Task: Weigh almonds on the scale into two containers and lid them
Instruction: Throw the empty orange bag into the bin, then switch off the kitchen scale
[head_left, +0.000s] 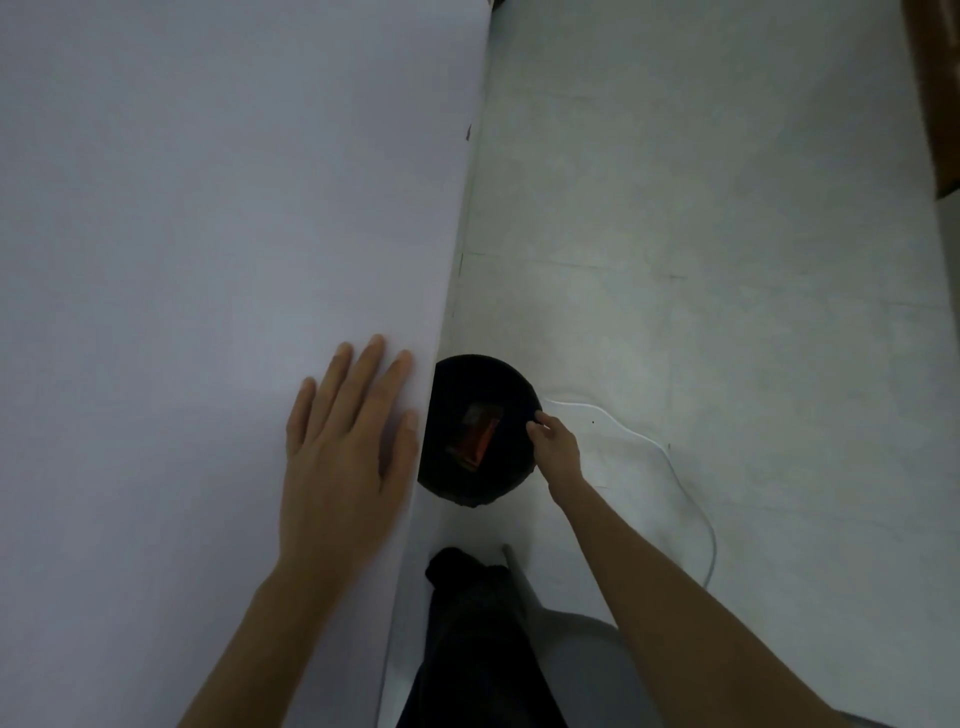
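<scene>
Left hand (343, 447) laid flat on table (182, 208); bin (470, 371) rim seemingly pinched by right hand (557, 448) (orange packet (478, 435) inside), best held steady while the packet is lifted out.

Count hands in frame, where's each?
2. The left hand lies flat on the white table near its edge. The right hand reaches down and pinches the rim of the black bin on the floor. Neither is hidden.
</scene>
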